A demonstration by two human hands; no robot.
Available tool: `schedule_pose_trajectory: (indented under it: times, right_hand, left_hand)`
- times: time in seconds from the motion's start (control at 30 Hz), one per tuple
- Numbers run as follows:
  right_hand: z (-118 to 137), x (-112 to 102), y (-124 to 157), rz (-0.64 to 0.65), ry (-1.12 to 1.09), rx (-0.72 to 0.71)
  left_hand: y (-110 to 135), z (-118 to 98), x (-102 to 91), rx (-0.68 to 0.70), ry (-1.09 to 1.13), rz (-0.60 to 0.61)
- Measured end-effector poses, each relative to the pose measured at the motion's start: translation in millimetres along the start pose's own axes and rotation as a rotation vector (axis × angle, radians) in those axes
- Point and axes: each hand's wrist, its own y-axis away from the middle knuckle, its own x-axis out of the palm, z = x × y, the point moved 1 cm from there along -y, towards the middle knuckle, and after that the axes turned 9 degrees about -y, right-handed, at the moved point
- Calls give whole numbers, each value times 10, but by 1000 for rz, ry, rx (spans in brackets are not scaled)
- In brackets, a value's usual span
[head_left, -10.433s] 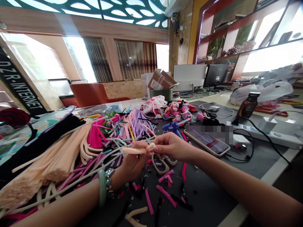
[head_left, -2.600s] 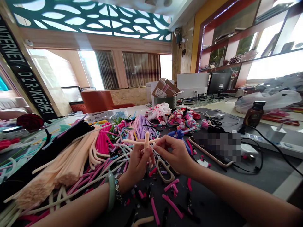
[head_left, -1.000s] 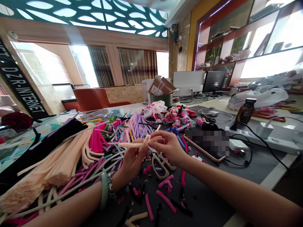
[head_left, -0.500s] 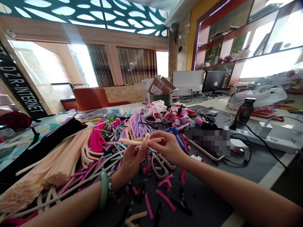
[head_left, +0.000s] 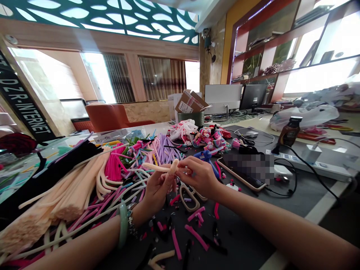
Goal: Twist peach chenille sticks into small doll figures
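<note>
Together, the left hand [head_left: 158,193] and right hand [head_left: 197,176] pinch a fuzzy peach chenille stem [head_left: 157,167] between their fingers. Its long axis runs sideways, with a short bent length pointing up, above beige-handled scissors [head_left: 189,198] on the dark tabletop [head_left: 247,219].

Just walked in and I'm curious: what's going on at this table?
A person holds a peach pipe cleaner in both hands, the left hand pinching it and the right hand gripping near the bend. Scissors lie just below the hands, a blue glue gun lies beyond them, and bundled pipe cleaners lie to the left.
</note>
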Motion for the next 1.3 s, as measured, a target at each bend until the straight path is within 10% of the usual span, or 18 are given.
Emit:
schedule_pose_trajectory:
  times: [1.3]
  right_hand:
    - [29, -10, -14, 107, 435, -215]
  left_hand:
    - [13, 34, -20, 16, -68, 48]
